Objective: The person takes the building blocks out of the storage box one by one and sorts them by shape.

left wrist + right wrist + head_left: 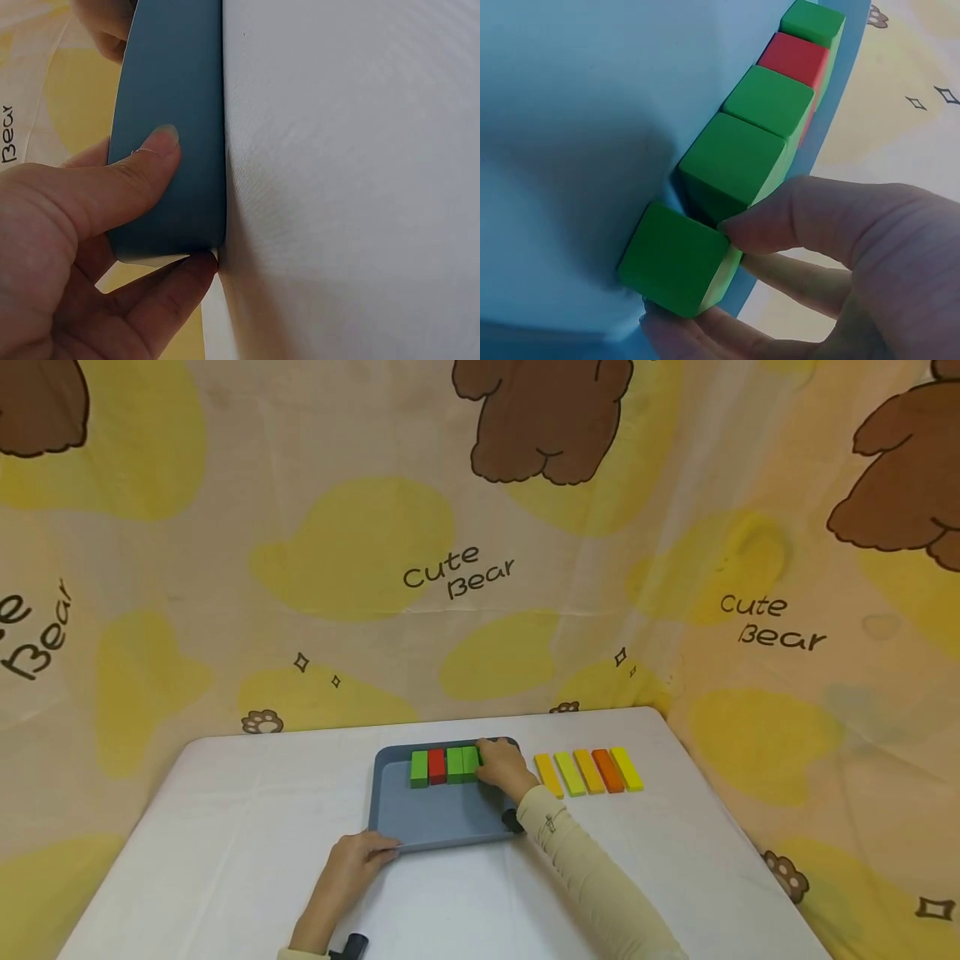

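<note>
Right hand (504,767) fingers (795,217) pinching green block (676,259) in blue tray (442,818), left hand (358,858) thumb and fingers gripping tray corner on desk (225,827)

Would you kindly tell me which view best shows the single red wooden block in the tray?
The head view: the red wooden block stands unobstructed. The right wrist view shows it obliquely; the left wrist view misses it.

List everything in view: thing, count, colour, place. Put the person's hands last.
Tray: 1, blue-grey, middle of the table.
Green blocks: 4, in a row along the tray's far wall, one held.
Red block: 1, second from the row's left end.
Flat bars: 5, yellow, lime, orange, on the table right of the tray.
Table: 1, white.
Bear-print cloth: 1, cream and yellow, behind.
Left hand: grips the tray's near left corner.
Right hand: pinches the row's right-end green block.
</note>
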`<state>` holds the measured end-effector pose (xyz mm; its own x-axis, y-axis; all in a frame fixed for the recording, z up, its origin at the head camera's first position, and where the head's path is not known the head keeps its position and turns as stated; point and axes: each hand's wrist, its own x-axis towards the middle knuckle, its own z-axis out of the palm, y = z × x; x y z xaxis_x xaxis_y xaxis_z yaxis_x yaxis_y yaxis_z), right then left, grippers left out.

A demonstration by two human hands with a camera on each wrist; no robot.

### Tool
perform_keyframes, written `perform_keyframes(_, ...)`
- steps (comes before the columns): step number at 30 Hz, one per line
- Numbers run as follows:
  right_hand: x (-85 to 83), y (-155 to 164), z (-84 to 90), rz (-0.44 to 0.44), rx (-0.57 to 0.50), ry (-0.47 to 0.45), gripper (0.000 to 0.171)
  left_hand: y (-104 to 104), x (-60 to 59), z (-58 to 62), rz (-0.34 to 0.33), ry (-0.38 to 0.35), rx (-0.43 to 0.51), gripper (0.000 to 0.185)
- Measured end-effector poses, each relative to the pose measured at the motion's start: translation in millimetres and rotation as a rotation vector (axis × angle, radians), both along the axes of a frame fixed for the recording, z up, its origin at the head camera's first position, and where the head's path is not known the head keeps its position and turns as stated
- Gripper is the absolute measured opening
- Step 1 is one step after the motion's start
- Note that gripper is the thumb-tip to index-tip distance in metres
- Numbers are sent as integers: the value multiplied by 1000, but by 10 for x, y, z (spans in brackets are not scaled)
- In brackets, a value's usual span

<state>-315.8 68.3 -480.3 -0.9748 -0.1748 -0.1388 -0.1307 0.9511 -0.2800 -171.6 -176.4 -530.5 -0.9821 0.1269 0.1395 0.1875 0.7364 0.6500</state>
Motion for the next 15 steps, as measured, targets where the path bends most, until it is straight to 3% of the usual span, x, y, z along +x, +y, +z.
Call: perform_keyframes(15,-25,14,14,14,-14,47,49,9,3,8,9,-4,-7,11)
